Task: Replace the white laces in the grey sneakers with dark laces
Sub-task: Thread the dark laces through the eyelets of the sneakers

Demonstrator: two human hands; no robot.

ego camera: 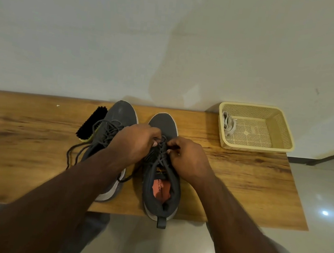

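Fingers (pixel 155 144) of the left hand (pixel 137 141) and right hand (pixel 187 156) pinch the dark grey cord lace (pixel 163 157) over the right-hand grey knit sneaker (pixel 162 167). Even tension on both ends appears advisable. Sneaker lies mid-desk, long axis front-to-back, toe toward the wooden desk (pixel 239 177) rear edge.

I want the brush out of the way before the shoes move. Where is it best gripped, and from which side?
Grip the brush across its back near the far end, coming from the left: it lies tilted against the left sneaker, whose body blocks the right side, and the bristles face left and up. The yellowish near end sits tucked by the laces.
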